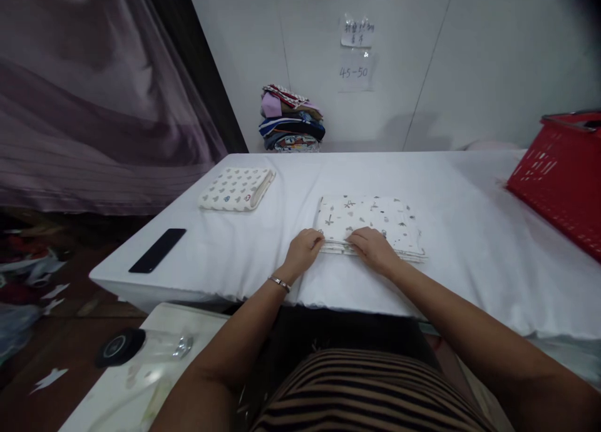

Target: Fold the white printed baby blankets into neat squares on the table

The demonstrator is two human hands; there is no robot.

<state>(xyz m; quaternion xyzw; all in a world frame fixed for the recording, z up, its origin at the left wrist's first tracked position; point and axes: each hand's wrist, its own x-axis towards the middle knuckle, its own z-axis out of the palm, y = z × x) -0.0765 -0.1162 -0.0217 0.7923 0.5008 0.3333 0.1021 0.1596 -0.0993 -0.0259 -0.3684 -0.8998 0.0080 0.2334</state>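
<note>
A folded white cloth with small dark printed motifs [366, 216] lies flat on the white-covered table in front of me, its layered edges facing me. My left hand [305, 247] pinches the near left corner of this cloth, fingers closed on its edge. Along the near edge, a little left of its middle, my right hand [373, 247] rests with fingers pressed together on the layers; the thumb is mostly hidden. Farther left on the table lies a second folded cloth with grey motifs [237, 189], apart from both hands.
A black phone-like slab [158, 250] lies near the table's left edge. Against the wall stands a stack of folded fabrics [292, 122]. A red basket [561, 175] sits at the right. Below the table at left, a white surface [122, 394] holds a clear bottle with a black end [162, 344].
</note>
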